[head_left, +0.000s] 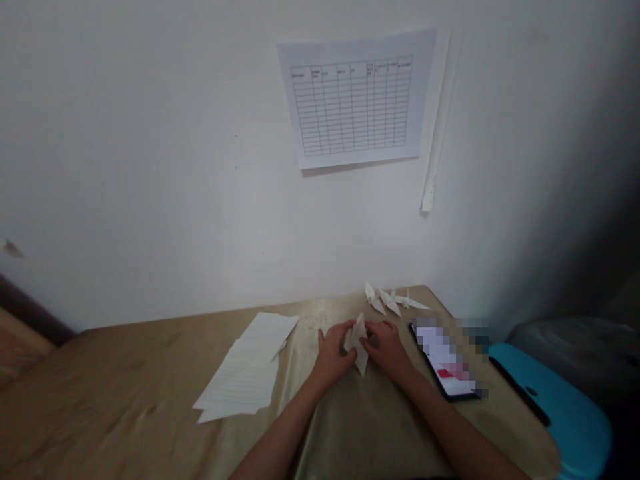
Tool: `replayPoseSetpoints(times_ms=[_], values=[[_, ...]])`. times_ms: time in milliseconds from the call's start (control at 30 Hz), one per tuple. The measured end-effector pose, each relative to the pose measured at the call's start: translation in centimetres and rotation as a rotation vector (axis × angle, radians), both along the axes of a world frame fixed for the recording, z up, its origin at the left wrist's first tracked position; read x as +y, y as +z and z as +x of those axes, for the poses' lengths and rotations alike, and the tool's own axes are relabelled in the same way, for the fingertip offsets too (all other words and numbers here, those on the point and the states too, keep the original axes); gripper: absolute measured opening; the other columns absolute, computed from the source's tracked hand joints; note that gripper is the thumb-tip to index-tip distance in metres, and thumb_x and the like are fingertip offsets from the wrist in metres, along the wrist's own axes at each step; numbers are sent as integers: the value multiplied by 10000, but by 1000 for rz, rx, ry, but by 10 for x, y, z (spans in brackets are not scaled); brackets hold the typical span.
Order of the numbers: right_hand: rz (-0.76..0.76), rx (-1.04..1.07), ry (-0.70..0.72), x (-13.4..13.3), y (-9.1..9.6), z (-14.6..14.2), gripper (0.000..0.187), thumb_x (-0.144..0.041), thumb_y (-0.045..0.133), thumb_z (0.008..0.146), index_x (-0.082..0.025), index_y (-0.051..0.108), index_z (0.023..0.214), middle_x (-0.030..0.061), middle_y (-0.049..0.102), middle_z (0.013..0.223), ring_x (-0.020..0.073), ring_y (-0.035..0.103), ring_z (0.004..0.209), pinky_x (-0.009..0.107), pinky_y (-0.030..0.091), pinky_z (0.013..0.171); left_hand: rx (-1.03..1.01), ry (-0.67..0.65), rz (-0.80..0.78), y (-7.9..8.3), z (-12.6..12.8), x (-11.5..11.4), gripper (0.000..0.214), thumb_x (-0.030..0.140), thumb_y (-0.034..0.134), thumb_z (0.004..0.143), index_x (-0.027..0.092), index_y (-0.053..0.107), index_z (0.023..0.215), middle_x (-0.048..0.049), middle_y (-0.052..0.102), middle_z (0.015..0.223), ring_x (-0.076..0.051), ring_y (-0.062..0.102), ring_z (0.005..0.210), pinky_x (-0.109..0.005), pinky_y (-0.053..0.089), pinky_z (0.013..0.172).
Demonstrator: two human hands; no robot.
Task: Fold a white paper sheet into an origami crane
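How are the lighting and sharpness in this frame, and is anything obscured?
Head view, lighting: dim, with the wall falling into deep shadow at far right; head view, sharpness: soft, the small print on the wall chart unreadable and the folded paper short on fine detail; head view, obscured: coarse pixel blocks hide much of the phone screen.

Folded piece [361, 341]: matt paper. Loose sheets [244, 370]: matt paper. Tabletop [140, 373]: faintly glossy. Wall [150, 167]: matt.
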State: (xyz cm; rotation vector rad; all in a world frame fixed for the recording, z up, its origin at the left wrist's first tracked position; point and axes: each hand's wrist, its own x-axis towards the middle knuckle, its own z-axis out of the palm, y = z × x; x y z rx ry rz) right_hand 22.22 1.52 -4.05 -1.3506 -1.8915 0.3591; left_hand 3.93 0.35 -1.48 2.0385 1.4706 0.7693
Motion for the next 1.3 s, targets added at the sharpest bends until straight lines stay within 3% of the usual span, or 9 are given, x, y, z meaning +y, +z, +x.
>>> replayPoseSetpoints(times_ms=[200,433,600,833,967,1100,1300], values=[[-37,-16,2,2,2,2,176,-252,605,859,-234,726,985,37,744,923,230,647,950,478,333,1101,2,-2,44,-4,-1,1,639,276,643,803,320,518,1427,-69,577,1469,-311,476,1394,-685,46,1228],[-31,48,-3,2,3,6,239,-244,570,883,-241,749,1040,54,768,993,244,657,1003,501,316,1117,7,9,52,-3,-3,1,650,221,633,800,309,521,1435,-77,593,1448,-306,467,1399,-664,49,1241],[-57,77,13,5,1,9,232,-256,579,887,-251,763,1029,55,768,941,245,660,960,505,324,1134,27,-12,43,1,-4,2,608,295,684,822,302,550,1415,-84,605,1442,-310,470,1386,-665,77,1240],[-75,162,17,11,-2,16,218,-311,597,886,-227,769,991,63,775,980,252,673,961,452,448,1029,57,-14,25,9,-12,5,654,415,802,765,353,592,1381,-52,625,1436,-338,461,1409,-723,55,1218],[-128,261,55,11,2,17,245,-333,599,873,-227,776,1006,76,785,1002,270,696,953,435,512,944,82,-25,20,6,-19,10,747,354,880,690,357,603,1383,-76,635,1421,-350,463,1413,-727,77,1214],[-213,447,103,9,7,15,276,-302,589,847,-243,773,1043,82,791,1053,282,731,935,423,567,877,118,-10,137,-2,-21,15,605,237,844,749,349,656,1313,-53,702,1326,-286,542,1340,-686,32,1232],[-324,554,172,9,8,13,336,-304,580,803,-220,770,1067,105,779,1122,305,737,993,467,571,937,105,11,294,-8,-20,15,385,229,775,836,328,720,1204,-42,761,1193,-242,629,1201,-689,24,1227]])
